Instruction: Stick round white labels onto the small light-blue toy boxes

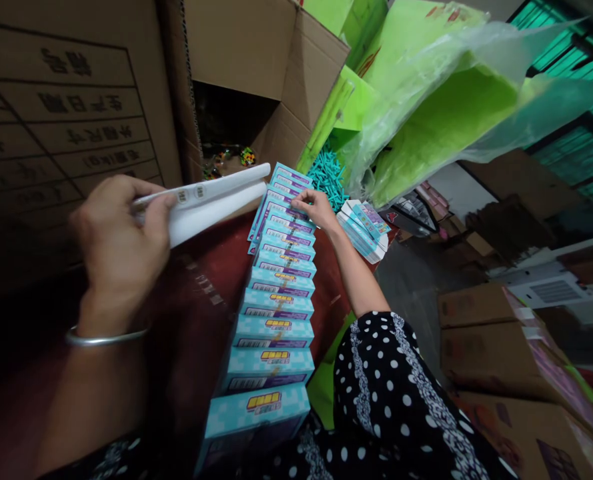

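Note:
My left hand (126, 233) grips a white sheet of round seal stickers (216, 200), bent over lengthwise, with a few round marks showing near my thumb. A long row of turquoise and purple small cartons (279, 323) runs away from me, each overlapping the one behind. Near the row's far end, my right hand (315, 208) touches the top of a carton, fingers bent and tips close together. Whatever is between those fingertips is too small to make out. Yellow lettering and barcodes show on the nearer cartons.
The cartons stand on a dark red table (196, 293). Beyond are an open cardboard box (241, 47), a heap of turquoise sticks (329, 177) and green plastic-lined bags (426, 120). Flat printed cartons (363, 230) lie stacked at right. Large brown boxes (486, 327) stand on the floor.

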Demonstrator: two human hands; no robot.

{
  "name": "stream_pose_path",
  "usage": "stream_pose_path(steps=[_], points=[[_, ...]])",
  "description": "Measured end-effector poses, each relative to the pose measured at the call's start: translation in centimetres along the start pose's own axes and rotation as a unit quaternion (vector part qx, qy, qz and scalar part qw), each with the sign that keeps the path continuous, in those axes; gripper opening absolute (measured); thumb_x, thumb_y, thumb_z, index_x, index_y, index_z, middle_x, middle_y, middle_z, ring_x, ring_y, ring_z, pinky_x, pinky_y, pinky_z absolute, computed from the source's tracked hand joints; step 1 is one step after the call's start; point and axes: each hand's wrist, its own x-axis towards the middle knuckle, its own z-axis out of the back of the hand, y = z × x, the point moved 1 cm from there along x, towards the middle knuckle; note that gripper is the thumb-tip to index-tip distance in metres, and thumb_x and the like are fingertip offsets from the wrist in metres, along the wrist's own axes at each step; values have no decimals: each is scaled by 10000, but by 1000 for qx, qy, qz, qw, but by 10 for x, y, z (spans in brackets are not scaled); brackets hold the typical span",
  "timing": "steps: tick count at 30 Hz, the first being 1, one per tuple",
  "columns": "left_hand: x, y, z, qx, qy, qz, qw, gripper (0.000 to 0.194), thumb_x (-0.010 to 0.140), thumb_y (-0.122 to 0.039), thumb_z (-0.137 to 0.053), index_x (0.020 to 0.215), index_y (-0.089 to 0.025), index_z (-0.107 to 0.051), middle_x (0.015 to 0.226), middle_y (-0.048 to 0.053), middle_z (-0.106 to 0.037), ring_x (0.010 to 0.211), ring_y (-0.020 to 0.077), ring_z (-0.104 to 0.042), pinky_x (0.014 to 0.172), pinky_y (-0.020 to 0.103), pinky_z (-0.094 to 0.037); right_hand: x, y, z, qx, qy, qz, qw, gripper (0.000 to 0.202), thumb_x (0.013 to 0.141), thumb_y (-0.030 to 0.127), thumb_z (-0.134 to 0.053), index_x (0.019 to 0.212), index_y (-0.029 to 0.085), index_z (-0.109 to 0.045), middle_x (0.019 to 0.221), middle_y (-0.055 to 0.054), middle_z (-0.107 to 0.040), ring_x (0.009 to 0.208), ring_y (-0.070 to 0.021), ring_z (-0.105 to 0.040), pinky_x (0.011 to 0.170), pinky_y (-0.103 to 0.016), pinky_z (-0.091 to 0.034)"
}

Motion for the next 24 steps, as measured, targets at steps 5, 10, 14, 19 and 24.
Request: stream_pose_path(steps=[5,10,14,19,24], points=[[2,12,-7,-32,-62,-54,996,312,922,-464,-615,926,-175,-733,962,111,-746,910,258,-668,883,406,-499,8,-3,-6,-28,-11,-9,1000,254,783,410,-834,798,191,-705,800,-15,-752,757,-166,-645,771,-303,-512],[3,14,-7,-47,-66,-60,995,310,929,-454,-641,935,-167,-758,953,108,-760,868,240,-652,843,382,-467,8,-3,-9,-80,-4,-16,997,211,756,302,-846,823,196,-676,782,3,-743,740,-175,-668,726,-292,-494],[2,13,-6,-56,-66,-53,995,308,926,-446,-657,947,-164,-778,940,91,-769,842,223,-650,819,356,-460,0,12,-5,-144,-5,17,989,231,782,211,-789,982,210,-674,851,16,-756,776,-182,-697,787,-316,-529],[-1,7,-6,-91,-50,-69,992,286,933,-421,-674,936,-160,-789,940,78,-789,832,199,-664,783,316,-457,-32,75,-4,-132,-152,186,962,114,1054,314,-612,1086,226,-678,1012,-31,-757,917,-180,-695,847,-335,-559],[-5,-1,-8,-124,-19,-101,987,244,953,-384,-690,925,-165,-792,938,60,-795,869,188,-692,783,288,-468,-55,146,-37,-206,-52,339,917,270,1133,482,-607,1134,247,-740,1137,-44,-737,1122,-214,-675,1072,-446,-561]])
